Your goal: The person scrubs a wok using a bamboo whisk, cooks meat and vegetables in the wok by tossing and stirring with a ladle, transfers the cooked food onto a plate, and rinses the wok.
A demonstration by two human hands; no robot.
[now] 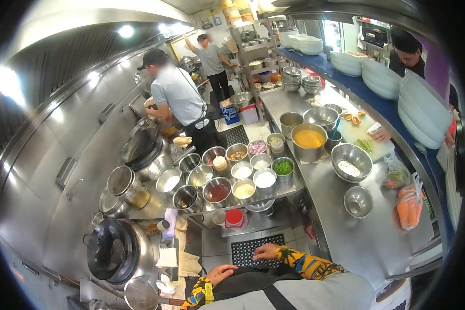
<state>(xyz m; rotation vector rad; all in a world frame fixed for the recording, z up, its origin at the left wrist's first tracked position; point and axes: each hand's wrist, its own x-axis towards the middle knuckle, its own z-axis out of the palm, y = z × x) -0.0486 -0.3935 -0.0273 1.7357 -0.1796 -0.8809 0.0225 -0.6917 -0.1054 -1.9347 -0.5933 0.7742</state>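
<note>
My left hand (pixel 221 274) rests low against the dark apron (pixel 250 285) at my waist, fingers stretched out and nothing seen in it. My right hand (pixel 266 251) hovers in front of my body above a black perforated floor mat (pixel 245 247). Its fingers are loosely bent and apart, with nothing visible in them. Ahead stands a steel station with metal pots, among them a pot of dark red sauce (pixel 217 191), a pot of white powder (pixel 264 179) and a pot of chopped greens (pixel 283 167). Both hands are apart from these pots.
At my left are a black wok (pixel 108 249) and folded cloths (pixel 167 258). The right counter holds a pot of orange liquid (pixel 309 139), a colander (pixel 352 161), a small steel bowl (pixel 358 201) and bagged carrots (pixel 409 206). Two co-workers stand ahead; another is behind the shelf.
</note>
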